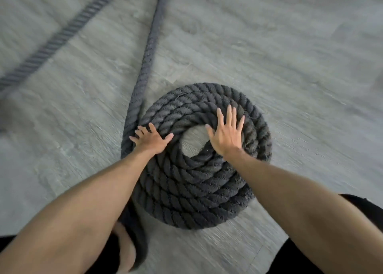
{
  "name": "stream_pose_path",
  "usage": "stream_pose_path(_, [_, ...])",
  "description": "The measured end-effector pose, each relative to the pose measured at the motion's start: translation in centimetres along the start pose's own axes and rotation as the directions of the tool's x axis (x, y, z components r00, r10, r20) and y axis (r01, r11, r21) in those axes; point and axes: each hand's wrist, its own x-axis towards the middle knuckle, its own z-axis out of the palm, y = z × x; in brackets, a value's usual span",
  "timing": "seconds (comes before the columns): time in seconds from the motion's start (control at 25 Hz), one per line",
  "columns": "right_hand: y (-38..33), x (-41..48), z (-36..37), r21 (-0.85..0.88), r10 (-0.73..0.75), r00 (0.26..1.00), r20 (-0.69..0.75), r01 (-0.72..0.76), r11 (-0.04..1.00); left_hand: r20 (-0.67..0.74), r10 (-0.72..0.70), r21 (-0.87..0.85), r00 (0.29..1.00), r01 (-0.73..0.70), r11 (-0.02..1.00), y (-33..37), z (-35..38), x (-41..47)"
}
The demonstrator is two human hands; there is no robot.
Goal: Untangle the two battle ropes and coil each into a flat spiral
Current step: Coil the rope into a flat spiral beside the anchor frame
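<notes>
I press my left hand (pixel 150 140) and right hand (pixel 224 136) flat, fingers spread, on the coiled battle rope (pixel 194 182). Neither grips anything. Its free length (pixel 148 52) runs off across the wood floor (pixel 290 56).

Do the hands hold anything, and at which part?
Nothing is gripped. The left hand and right hand lie flat, fingers spread, on top of the coiled rope.

A grey wood-grain floor (pixel 269 45) fills the frame. In the lower centre a dark rope coil (pixel 196 170) lies flat on it, wound in a spiral with a small patch of bare floor showing at its middle. Its free length (pixel 149 52) runs up to the top centre. A second rope (pixel 56 39) (blurred) crosses the upper left, apart from the coil.
</notes>
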Motion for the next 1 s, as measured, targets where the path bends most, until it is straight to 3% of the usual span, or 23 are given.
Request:
stream_pose_path(0.12, [-1.0, -3.8, 0.8, 0.154, 0.187, 0.982, -0.023, -0.181, 0.971, -0.213, 0.335, 0.139, 0.918, -0.311, 0.940, 0.9, -2.7, 1.2])
stream_pose_path(0.2, [-1.0, -4.1, 1.4, 0.142, 0.268, 0.962, -0.049, -0.259, 0.955, -0.199, 0.523, 0.205, 0.829, -0.487, 0.849, 3.2, -4.3, 3.1])
stream_pose_path(0.44, [-1.7, -3.1, 3.3, -0.030, 0.291, 0.948, -0.129, -0.297, 0.955, -0.058, 0.675, 0.229, 0.736, -0.648, 0.726, 7.9, -6.4, 9.8])
stream_pose_path(0.56, [-0.7, -0.3, 2.4, -0.070, 0.231, 0.963, -0.139, -0.242, 0.968, -0.172, 0.683, 0.216, 0.710, -0.649, 0.730, 7.2, -6.5, 11.7])
stream_pose_path(0.76, [-0.1, 9.3, -0.5, -0.185, 0.003, 0.997, -0.075, -0.017, 0.983, -0.267, 0.496, 0.058, 0.826, -0.501, 0.864, 6.8, -9.4, 16.0])
stream_pose_path(1.0, [1.2, 17.8, -2.9, -0.305, -0.225, 0.974, -0.037, 0.204, 0.930, -0.349, 0.399, 0.115, 0.848, -0.384, 0.916, 7.0, -10.6, 19.2])
